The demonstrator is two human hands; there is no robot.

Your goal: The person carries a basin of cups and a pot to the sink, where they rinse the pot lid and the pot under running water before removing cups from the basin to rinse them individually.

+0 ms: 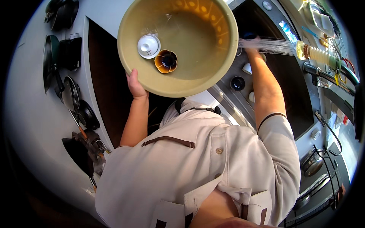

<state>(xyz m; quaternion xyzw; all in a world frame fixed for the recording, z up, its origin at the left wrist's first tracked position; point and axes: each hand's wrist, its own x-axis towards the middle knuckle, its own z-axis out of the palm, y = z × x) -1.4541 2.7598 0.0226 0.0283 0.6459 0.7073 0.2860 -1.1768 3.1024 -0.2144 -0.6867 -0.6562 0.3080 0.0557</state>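
Observation:
My left hand (136, 85) grips the lower left rim of a large tan plastic basin (182, 92). Inside the basin lie an upturned white porcelain cup or lid (148, 46) and a brown flower-shaped cup (165, 61) with a dark centre. At the right, my right hand (249, 44) is in the spray over the sink, blurred, beside a dark round thing (249, 35); water and the basin's edge partly hide its fingers. Below it in the sink stand a dark bowl or cup (237, 83) and a white cup (247, 68). Water streams from a faucet with a ribbed, flexible spout (316, 54).
The metal sink (238, 109) lies under my right arm. Black pans (87, 114) and a wok (79, 154) are along the left side. A wire rack with metal pots (312, 163) is at the lower right; a dish container (320, 18) stands behind the faucet.

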